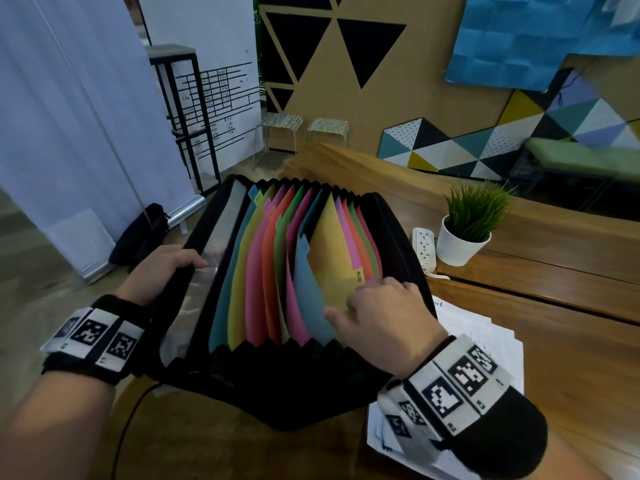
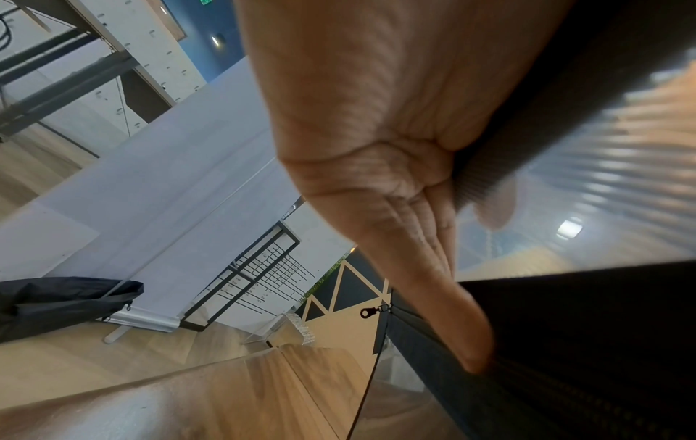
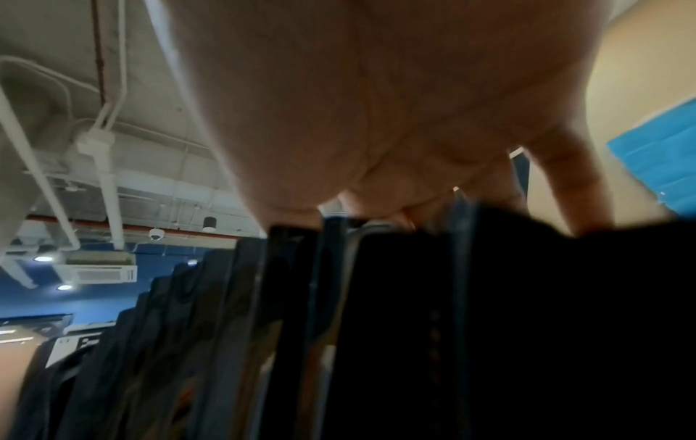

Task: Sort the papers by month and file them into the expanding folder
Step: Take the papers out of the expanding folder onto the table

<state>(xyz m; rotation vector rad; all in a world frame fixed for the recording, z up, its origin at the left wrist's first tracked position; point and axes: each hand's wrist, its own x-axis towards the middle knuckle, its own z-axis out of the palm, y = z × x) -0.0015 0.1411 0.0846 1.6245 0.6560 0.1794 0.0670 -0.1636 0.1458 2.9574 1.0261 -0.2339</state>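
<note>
The black expanding folder [image 1: 277,386] stands fanned wide on the wooden table [image 1: 571,344], showing several coloured dividers. My left hand [image 1: 166,268] grips its left cover; in the left wrist view the thumb [image 2: 493,205] shows through the clear pocket [image 2: 602,184]. My right hand [image 1: 384,313] pinches the near end of the yellow divider [image 1: 332,251] with the AUG tab, thumb towards the blue divider [image 1: 311,299], fingers over the pink ones behind. In the right wrist view the right hand [image 3: 376,104] reaches into the blurred divider tops [image 3: 414,327]. White papers [image 1: 485,341] lie under that wrist.
A potted plant [image 1: 464,230] and a white power strip [image 1: 424,247] stand right of the folder. A black bag [image 1: 138,233] lies on the floor to the left by a white banner stand [image 1: 69,150]. A thin black cable [image 1: 128,427] runs off the table's front.
</note>
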